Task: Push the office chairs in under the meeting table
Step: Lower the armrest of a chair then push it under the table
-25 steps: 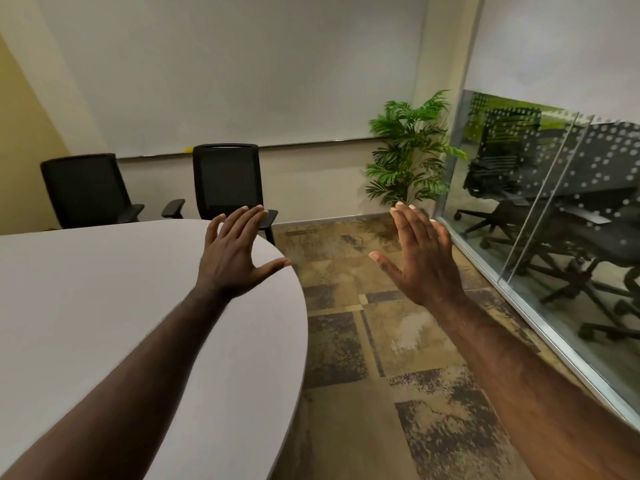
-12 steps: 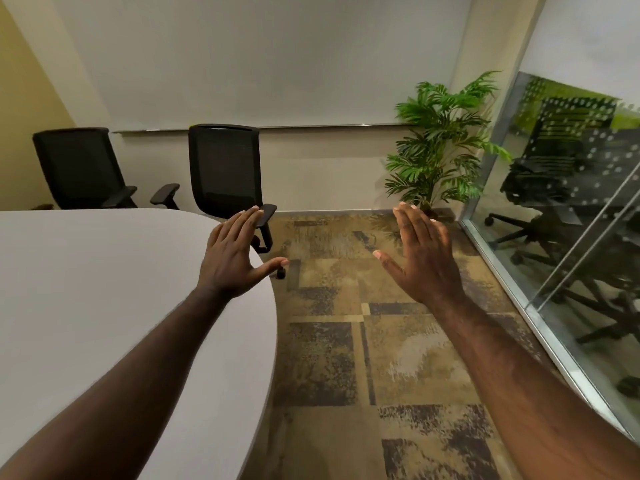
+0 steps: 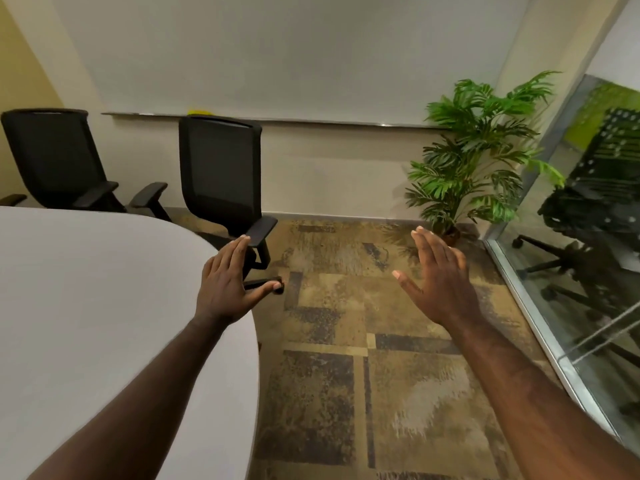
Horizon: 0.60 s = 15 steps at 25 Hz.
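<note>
Closing on the nearer black mesh-back chair: across the last second it has grown in the head view and slid from behind the table edge toward frame centre, so the person has advanced along the round end of the white meeting table. Left hand raised, fingers straight and together, thumb splayed, holding nothing; right hand likewise flat and empty, posture unchanged over the interval. Neither touches the chair. It stands just beside the table's curved rim, seat not visibly tucked under. Second chair further left, behind the table. Potted palm stands by the glass partition. Judgement: approach step, no push begun; both chairs remain to do.
</note>
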{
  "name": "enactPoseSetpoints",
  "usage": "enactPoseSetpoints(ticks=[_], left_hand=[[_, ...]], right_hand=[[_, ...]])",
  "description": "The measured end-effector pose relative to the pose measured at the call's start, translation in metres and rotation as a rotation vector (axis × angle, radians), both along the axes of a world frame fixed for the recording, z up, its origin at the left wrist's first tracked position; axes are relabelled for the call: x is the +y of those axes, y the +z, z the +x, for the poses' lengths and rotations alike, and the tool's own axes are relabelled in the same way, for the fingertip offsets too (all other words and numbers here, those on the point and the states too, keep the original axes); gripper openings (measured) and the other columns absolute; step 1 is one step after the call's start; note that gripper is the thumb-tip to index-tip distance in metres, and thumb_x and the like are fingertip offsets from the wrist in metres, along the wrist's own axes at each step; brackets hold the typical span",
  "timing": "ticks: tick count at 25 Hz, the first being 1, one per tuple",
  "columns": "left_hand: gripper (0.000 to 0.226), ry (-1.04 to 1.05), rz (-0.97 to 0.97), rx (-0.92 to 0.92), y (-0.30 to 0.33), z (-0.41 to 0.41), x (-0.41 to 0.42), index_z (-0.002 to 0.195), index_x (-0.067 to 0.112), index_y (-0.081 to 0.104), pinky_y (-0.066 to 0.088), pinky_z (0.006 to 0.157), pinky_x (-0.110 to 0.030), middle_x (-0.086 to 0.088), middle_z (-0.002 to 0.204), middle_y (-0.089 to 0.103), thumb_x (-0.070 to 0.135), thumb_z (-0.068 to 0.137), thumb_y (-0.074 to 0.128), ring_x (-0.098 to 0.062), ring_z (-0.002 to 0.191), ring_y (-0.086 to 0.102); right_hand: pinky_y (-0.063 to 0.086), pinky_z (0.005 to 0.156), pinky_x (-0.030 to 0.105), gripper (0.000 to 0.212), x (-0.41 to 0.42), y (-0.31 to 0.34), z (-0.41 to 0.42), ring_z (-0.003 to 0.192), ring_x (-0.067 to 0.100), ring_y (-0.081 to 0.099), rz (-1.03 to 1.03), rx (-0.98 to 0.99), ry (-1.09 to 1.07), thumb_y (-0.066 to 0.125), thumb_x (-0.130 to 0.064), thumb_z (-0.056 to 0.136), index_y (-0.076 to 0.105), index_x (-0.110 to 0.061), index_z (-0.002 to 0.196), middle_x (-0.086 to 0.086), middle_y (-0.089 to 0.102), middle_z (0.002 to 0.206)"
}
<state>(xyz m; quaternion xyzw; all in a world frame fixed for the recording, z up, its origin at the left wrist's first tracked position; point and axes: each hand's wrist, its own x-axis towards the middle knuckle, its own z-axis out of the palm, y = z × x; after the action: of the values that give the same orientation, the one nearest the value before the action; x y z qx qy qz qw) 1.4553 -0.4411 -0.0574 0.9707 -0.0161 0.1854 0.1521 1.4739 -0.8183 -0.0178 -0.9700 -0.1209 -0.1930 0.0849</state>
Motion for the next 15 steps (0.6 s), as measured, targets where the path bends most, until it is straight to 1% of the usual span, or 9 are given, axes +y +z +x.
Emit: enactPoseSetpoints(ticks=[5, 8, 12, 15], left_hand=[[0.105, 0.062, -0.01, 0.039, -0.003, 0.083, 0.015, 0.151, 0.019, 0.024, 0.025, 0.114, -0.048, -0.008, 0.156, 0.032, 0.088, 0.073, 0.034, -0.029, 0.143, 0.028], [0.102, 0.104, -0.004, 0.038, -0.004, 0.133, 0.017, 0.15, 0.018, 0.025, 0.025, 0.113, -0.049, -0.01, 0.155, 0.033, 0.085, 0.074, 0.037, -0.03, 0.143, 0.028], [0.103, 0.176, 0.022, 0.078, -0.016, 0.198, 0.012, 0.15, 0.017, 0.025, 0.025, 0.114, -0.048, -0.01, 0.155, 0.034, 0.085, 0.074, 0.036, -0.029, 0.143, 0.028], [0.102, 0.269, -0.004, 0.103, -0.023, 0.243, -0.001, 0.15, 0.017, 0.027, 0.027, 0.112, -0.046, -0.009, 0.153, 0.037, 0.085, 0.075, 0.038, -0.027, 0.141, 0.032]], right_hand=[[0.022, 0.11, 0.051, 0.076, 0.013, -0.008, 0.095, 0.139, 0.026, 0.029, 0.01, 0.059, 0.028, 0.035, -0.06, 0.087, 0.022, -0.015, 0.148, 0.008, 0.03, 0.154], [0.024, 0.11, 0.05, 0.076, 0.022, -0.016, 0.163, 0.138, 0.026, 0.03, 0.008, 0.079, 0.081, 0.037, -0.06, 0.088, 0.022, -0.015, 0.147, 0.009, 0.031, 0.153], [0.023, 0.111, 0.051, 0.075, 0.031, -0.036, 0.261, 0.139, 0.027, 0.029, 0.048, 0.136, 0.19, 0.045, -0.055, 0.091, 0.02, -0.015, 0.148, 0.008, 0.027, 0.155], [0.027, 0.11, 0.05, 0.077, 0.035, -0.047, 0.335, 0.14, 0.027, 0.028, 0.085, 0.235, 0.281, 0.044, -0.057, 0.089, 0.016, -0.018, 0.149, 0.006, 0.023, 0.157]])
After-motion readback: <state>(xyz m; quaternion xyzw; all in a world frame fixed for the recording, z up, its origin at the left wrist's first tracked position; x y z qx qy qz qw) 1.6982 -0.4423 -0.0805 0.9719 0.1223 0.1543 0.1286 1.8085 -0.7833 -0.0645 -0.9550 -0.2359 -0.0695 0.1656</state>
